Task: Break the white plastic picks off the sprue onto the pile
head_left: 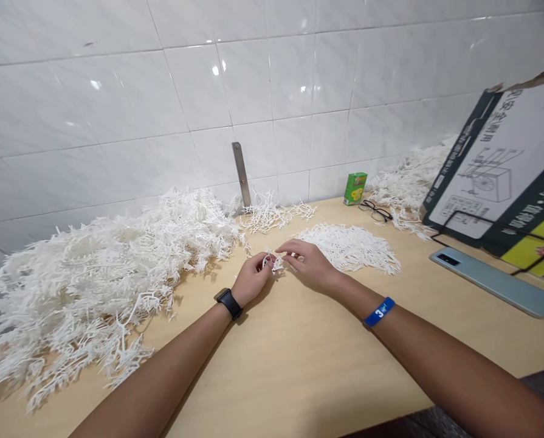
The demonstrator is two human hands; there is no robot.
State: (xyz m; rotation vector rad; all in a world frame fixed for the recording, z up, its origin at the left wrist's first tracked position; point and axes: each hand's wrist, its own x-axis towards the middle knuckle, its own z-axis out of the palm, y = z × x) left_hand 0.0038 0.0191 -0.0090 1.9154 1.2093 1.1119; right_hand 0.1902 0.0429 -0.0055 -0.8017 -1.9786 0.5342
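Observation:
My left hand (pixel 252 278) is closed around a small white branched plastic sprig (pixel 276 263), whose thin prongs poke out past the thumb. Right beside it, my right hand (pixel 310 263) has its fingers bent in a pinch at the sprig's edge; what sits between the fingertips is too small to make out. Behind the right hand lies a flat heap of short white plastic pieces (pixel 358 246). A large tangled pile of white branched plastic sprigs (pixel 117 261) spreads to the left. A smaller cluster of sprigs (pixel 276 216) rests just beyond my hands.
Against the tiled wall stands a metal strip (pixel 241 173). At the back right are a green box (pixel 355 188), black-framed glasses (pixel 375 210) and more white sprigs (pixel 403 182). A printed carton (pixel 495 170), a black wire frame (pixel 495 222) and a pale blue phone (pixel 495 283) occupy the right side.

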